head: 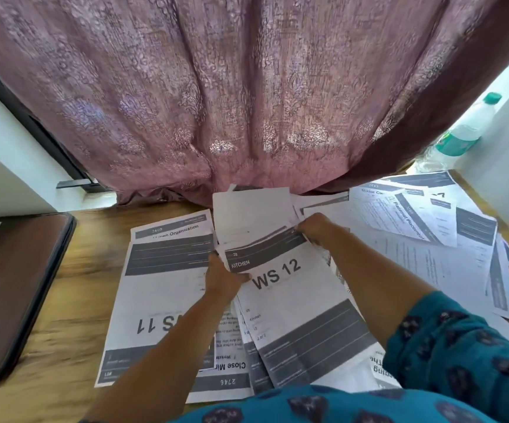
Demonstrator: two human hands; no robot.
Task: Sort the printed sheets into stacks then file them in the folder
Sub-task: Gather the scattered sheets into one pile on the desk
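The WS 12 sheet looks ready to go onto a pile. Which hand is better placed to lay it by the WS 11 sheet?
The left hand, probably. It pinches the WS 12 sheet at its left edge, right beside the WS 11 sheet. The right hand grips the sheet's far right corner, near the scattered sheets.

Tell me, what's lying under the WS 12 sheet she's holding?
Under the WS 12 sheet more printed sheets fan out, one upside down reading "Close Mir". Their covered text and number cannot be seen.

Matt paper sheets (pixel 296 303), wood-grain table (pixel 73 325), patterned cloth curtain (pixel 216 87)
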